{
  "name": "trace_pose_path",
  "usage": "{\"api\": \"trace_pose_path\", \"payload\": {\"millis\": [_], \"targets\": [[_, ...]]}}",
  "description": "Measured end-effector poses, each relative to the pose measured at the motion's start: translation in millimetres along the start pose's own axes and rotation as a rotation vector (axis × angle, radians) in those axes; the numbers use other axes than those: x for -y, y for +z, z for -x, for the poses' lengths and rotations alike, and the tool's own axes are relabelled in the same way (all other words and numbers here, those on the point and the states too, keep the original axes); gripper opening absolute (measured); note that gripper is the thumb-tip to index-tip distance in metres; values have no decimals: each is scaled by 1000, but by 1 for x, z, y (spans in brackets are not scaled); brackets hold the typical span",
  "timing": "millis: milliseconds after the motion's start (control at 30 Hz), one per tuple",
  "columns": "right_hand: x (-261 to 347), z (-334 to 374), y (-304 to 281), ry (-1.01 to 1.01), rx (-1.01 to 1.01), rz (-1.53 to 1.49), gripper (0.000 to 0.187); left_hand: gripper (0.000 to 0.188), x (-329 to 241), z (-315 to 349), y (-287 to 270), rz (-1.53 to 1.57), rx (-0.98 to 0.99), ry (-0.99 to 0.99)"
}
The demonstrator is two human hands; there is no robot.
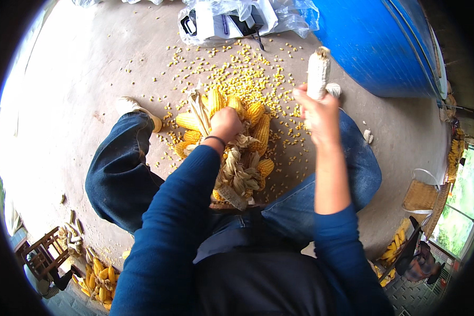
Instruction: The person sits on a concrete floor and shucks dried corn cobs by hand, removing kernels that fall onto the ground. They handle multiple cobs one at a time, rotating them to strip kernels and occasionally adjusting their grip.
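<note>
Corn ears [262, 134] lie under the left hand [227, 124]; I can't tell its grip. The right hand [321, 115] squeezes a bare cob [318, 73]. Kernels [243, 80] dot the far floor [137, 50].

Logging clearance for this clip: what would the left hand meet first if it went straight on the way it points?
Most likely the yellow corn cob just beyond the left hand; they may be touching, as depth is unclear.

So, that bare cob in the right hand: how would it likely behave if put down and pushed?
The bare cob looks stiff: it points straight out of the right hand without sagging. It is probably light for its size, as it appears stripped bare. Its long, roundish shape suggests it may roll if nudged across the floor.
</note>
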State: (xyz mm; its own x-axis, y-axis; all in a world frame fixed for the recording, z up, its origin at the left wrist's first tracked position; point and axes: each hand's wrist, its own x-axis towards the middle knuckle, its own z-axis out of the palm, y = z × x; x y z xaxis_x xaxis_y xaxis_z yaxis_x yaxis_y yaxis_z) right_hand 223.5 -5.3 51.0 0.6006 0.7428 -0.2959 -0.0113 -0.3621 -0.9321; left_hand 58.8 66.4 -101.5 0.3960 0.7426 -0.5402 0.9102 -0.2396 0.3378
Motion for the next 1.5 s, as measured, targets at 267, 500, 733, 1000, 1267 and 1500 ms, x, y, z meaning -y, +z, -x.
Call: {"api": "trace_pose_path", "payload": {"millis": [267, 500, 733, 1000, 1267, 1500], "targets": [[-109, -28, 68, 510, -17, -431, 34, 21, 47, 70, -4, 1489, 181, 51], [-149, -39, 68, 543, 38, -596, 51, 36, 55, 75, -8, 1748, 232, 39], [-159, -11, 74, 669, 147, -911, 54, 57, 51, 78, -8, 1495, 277, 201], [-107, -11, 80, 398, 561, -1158, 60, 78, 36, 78, -9, 1297, 185, 453], [-59, 5, 87, -86, 448, -300, 28, 59, 20, 90, 5, 374, -76, 238], [-77, 4, 91, -513, 362, -9, 52, 56, 7, 87, -4, 46, 104, 365]]}}
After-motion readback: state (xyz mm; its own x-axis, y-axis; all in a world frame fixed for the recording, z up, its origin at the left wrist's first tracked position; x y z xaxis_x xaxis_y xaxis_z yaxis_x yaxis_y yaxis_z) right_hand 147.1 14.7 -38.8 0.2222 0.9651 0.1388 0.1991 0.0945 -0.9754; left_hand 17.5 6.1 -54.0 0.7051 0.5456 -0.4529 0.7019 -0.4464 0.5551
